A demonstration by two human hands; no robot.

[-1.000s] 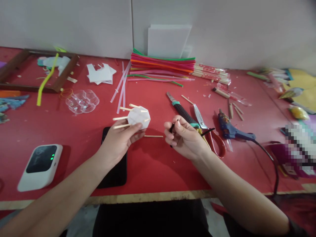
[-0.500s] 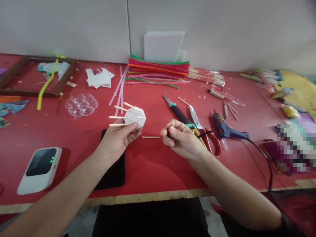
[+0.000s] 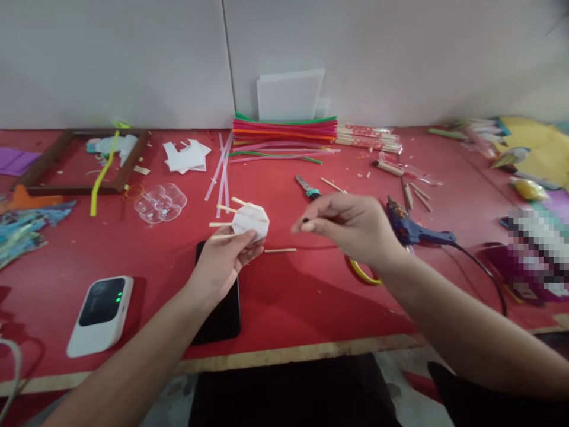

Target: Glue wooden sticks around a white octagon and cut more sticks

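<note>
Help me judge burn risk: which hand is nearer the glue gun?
Right. The right hand hovers beside the glue gun; the left hand holds a white piece far to its left.

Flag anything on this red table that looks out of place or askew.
The blue glue gun lies on its side beside the right hand, its black cord trailing towards the front edge of the red table. One wooden stick lies alone near the white octagonal piece held by the left hand.
</note>
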